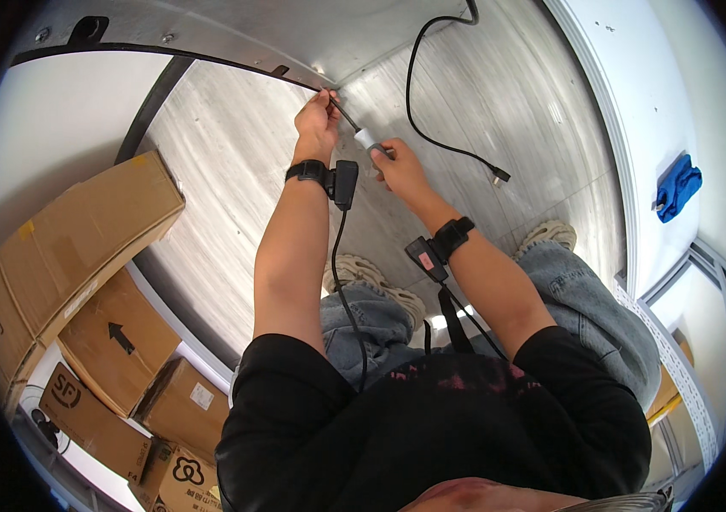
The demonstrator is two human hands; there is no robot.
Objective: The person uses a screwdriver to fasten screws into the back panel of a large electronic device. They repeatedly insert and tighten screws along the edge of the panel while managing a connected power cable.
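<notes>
My right hand [401, 171] is closed around the grey and white handle of a screwdriver [365, 137]. The dark shaft slants up and left to the lower corner of a grey metal cabinet [235, 30]. At that corner my left hand [318, 119] has its fingers pinched together beside the screwdriver's tip. Whatever lies between those fingertips is hidden. Each wrist wears a black strap with a small black box, the left box [345, 184] and the right box [425, 258], both trailing cables.
A black cable [411, 94] with a plug lies on the grey wood-look floor [499, 102] at right. Cardboard boxes [81, 239] are stacked at left. On a white ledge at far right sits a blue cloth [679, 188]. My shoes [376, 277] rest below my hands.
</notes>
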